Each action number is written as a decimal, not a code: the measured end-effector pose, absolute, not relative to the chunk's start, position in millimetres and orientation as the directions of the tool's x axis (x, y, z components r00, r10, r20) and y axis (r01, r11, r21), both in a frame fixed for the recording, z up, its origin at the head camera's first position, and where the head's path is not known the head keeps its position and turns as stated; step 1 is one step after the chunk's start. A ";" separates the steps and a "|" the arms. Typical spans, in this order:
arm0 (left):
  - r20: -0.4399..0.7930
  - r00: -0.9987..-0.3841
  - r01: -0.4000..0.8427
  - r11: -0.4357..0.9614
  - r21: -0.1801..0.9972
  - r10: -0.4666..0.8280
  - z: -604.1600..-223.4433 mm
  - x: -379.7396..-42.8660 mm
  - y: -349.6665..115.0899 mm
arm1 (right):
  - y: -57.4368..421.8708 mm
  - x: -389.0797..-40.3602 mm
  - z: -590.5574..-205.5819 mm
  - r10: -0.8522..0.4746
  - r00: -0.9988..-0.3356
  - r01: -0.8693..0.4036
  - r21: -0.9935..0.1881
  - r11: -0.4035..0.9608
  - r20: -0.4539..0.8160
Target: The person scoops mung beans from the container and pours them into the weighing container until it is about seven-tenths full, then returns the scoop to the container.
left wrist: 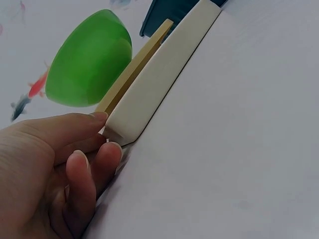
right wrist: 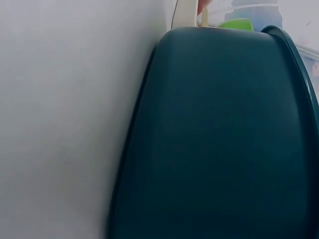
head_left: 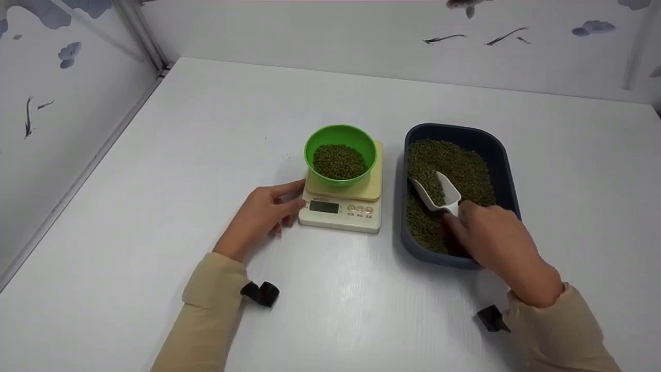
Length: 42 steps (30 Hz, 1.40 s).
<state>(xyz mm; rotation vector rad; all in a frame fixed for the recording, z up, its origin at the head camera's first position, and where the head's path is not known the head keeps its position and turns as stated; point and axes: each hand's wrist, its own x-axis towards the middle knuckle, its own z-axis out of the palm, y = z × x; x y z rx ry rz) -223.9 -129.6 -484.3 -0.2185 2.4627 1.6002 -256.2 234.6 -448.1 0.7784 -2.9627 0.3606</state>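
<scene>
In the head view, my right hand grips the handle of a white scoop inside a dark blue tub. Small green beans fill part of the scoop, and more beans lie around it. My left hand rests at the left edge of a kitchen scale, its fingertips against the side and its fingers loosely bent. On the scale's yellowish platform stands a green bowl holding beans. From the left wrist, the bowl and scale appear side-on; the right hand is hidden in its wrist view.
The tub stands right of the scale, with a narrow strip of white table between them. A white wall with painted fish and leaves runs along the back, and another panel closes the left side.
</scene>
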 end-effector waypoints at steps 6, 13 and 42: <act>-0.238 -0.971 -0.226 0.401 0.888 -0.021 -482.6 -224.4 -130.2 | 233.2 -256.9 -446.8 -0.452 -0.881 -0.473 -0.223 0.852 0.143; -0.232 -0.972 -0.221 0.437 0.872 -0.028 -483.3 -218.6 -138.2 | 226.5 -254.0 -453.5 -0.425 -0.888 -0.458 -0.260 0.850 0.175; -0.247 -0.968 -0.238 0.407 0.882 -0.030 -485.5 -224.8 -130.7 | 240.1 -247.3 -425.9 -0.365 -0.886 -0.438 -0.257 0.862 0.286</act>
